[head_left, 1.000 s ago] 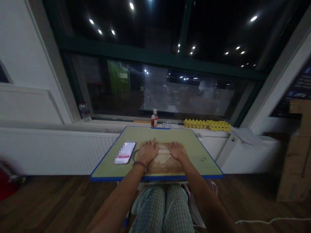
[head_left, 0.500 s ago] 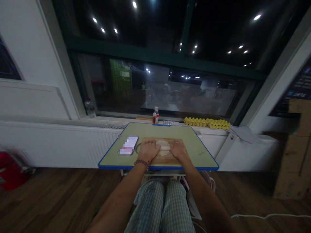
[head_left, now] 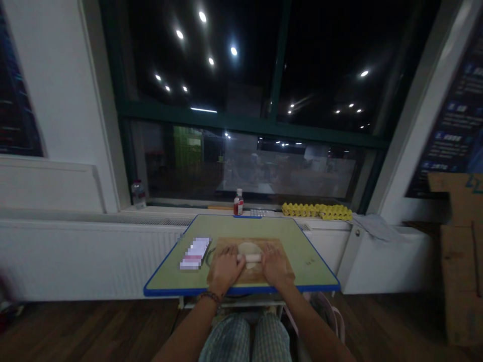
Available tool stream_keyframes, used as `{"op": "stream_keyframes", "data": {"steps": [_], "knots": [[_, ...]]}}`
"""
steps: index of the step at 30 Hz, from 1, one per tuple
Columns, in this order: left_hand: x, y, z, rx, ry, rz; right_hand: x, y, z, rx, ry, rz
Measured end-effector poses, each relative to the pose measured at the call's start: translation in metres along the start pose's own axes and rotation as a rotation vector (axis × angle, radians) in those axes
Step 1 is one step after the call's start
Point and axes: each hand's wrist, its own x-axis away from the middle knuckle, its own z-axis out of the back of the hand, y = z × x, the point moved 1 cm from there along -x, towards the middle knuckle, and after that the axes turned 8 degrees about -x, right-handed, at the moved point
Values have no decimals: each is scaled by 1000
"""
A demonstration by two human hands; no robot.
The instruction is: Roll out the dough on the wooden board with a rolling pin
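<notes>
We've got L hand [head_left: 226, 267] & R hand [head_left: 275, 266] open, palms flat on the rolling pin [head_left: 249, 258], just below the dough round [head_left: 248, 249] on the wood board [head_left: 221, 251], lower center of frame. Risk: uneven press tears dough, or sticky dough clings to pin.

A short, pale rolling pin [head_left: 249, 258] lies crosswise at lower center of the frame, its ends under the left hand [head_left: 226, 267] and right hand [head_left: 275, 266]. A flat, round, cream-colored dough [head_left: 249, 249] touches its far side, its near edge hidden beneath the pin. Both rest on a light-brown wooden board [head_left: 272, 245].
</notes>
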Motion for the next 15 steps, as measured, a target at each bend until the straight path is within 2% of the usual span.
{"op": "stream_keyframes", "data": {"steps": [8,15], "knots": [[-19,-7,2,-6,13,-60,-31,1,2,-54,-60,-66],[-34,-11,-17,-1,54,-84,-48,-3,2,25,-89,-98]]}}
